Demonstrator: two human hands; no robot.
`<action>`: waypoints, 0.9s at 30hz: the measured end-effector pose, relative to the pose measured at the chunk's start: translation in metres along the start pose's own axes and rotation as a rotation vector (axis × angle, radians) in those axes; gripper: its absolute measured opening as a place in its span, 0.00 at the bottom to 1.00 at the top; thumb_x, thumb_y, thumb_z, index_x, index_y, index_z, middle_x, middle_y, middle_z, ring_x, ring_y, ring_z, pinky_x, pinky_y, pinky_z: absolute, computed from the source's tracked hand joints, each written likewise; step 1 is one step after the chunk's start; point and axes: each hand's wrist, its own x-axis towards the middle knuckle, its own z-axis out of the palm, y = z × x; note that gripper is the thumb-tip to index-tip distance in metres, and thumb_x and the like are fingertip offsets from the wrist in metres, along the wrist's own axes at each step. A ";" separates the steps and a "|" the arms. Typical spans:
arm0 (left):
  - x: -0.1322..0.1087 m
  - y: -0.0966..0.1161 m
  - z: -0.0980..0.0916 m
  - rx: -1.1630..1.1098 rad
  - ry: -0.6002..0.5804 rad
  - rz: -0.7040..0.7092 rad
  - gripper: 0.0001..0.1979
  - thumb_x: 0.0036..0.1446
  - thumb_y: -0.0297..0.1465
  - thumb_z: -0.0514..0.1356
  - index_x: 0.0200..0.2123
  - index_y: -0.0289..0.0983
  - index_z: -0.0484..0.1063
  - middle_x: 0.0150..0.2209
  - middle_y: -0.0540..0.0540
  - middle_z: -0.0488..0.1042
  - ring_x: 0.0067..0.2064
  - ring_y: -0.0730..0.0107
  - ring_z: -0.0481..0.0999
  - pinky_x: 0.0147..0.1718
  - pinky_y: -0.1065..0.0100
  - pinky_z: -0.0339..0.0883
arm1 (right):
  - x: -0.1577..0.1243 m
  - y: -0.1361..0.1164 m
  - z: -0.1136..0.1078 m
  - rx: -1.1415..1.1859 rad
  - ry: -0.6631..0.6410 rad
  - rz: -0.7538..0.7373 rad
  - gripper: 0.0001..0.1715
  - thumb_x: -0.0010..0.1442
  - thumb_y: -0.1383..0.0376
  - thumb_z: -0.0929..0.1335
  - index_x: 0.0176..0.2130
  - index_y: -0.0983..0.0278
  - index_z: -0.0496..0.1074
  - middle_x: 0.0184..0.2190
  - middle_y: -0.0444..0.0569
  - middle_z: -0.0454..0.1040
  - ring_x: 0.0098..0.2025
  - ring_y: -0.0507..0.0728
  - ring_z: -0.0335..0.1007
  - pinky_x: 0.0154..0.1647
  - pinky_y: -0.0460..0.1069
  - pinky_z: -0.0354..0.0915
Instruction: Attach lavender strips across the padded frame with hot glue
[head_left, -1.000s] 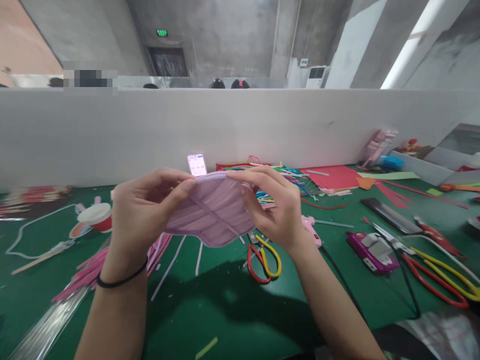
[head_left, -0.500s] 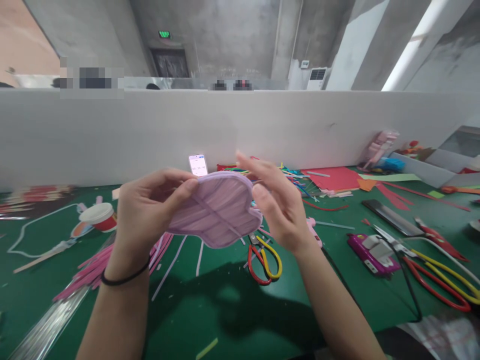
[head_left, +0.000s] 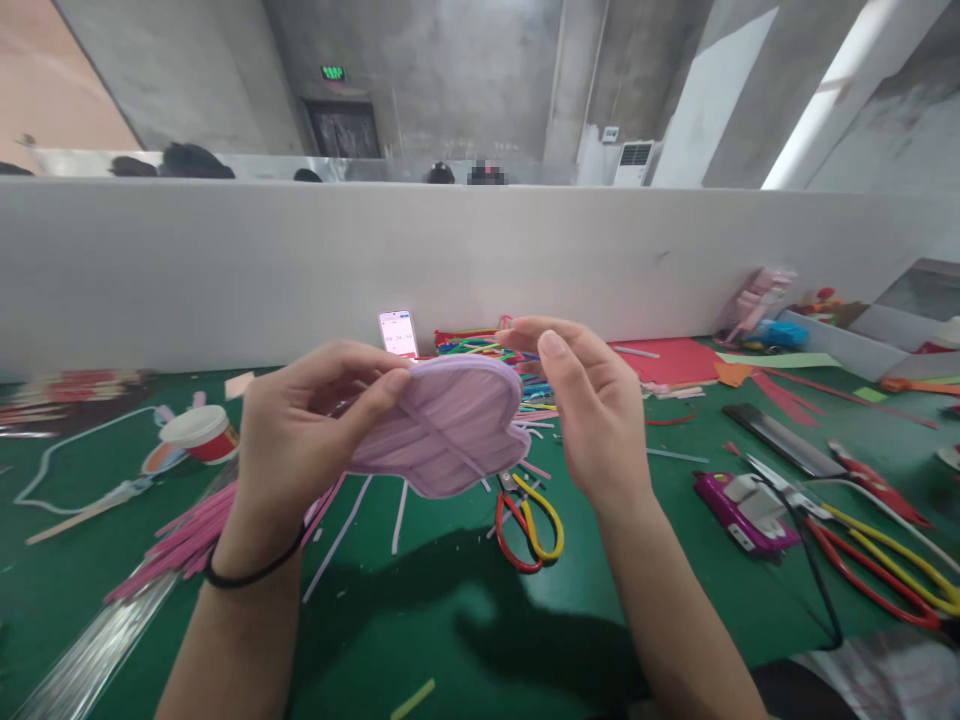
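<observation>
My left hand pinches the left edge of a flat lilac lobed shape made of strips laid side by side, holding it up above the green table. My right hand hovers just to the right of the shape, fingers loosely extended and apart, not gripping it. Below the shape lie red-and-yellow scissors, and a bunch of pink strips spreads out under my left wrist.
A phone leans on the white partition. A paper cup stands at left, a magenta glue gun and more scissors at right. Red and coloured paper sheets and loose strips lie at the back.
My right hand has let go of the lilac shape and drawn off to the right, its fingers opening. My left hand keeps holding the shape, turned slightly.
</observation>
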 end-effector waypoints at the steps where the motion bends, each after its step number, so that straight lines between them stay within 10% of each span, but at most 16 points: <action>1: -0.001 0.002 0.000 0.006 -0.004 0.019 0.04 0.52 0.26 0.69 0.30 0.41 0.81 0.31 0.52 0.81 0.30 0.76 0.75 0.28 0.73 0.69 | -0.001 -0.003 0.001 0.012 -0.052 0.045 0.15 0.67 0.53 0.66 0.43 0.60 0.75 0.38 0.47 0.78 0.44 0.55 0.75 0.47 0.52 0.71; 8: -0.006 0.006 -0.003 0.099 -0.106 0.215 0.06 0.56 0.26 0.67 0.35 0.45 0.80 0.34 0.53 0.79 0.33 0.75 0.76 0.28 0.72 0.70 | -0.007 -0.008 0.005 -0.015 -0.147 0.122 0.17 0.63 0.52 0.69 0.31 0.62 0.76 0.27 0.42 0.74 0.29 0.50 0.68 0.29 0.45 0.65; 27: -0.011 0.011 0.001 0.140 -0.160 0.272 0.08 0.55 0.28 0.67 0.39 0.47 0.79 0.36 0.50 0.80 0.37 0.67 0.78 0.35 0.66 0.74 | -0.016 -0.023 0.007 -0.099 -0.116 0.030 0.06 0.61 0.61 0.71 0.36 0.60 0.79 0.34 0.44 0.80 0.36 0.52 0.76 0.37 0.46 0.72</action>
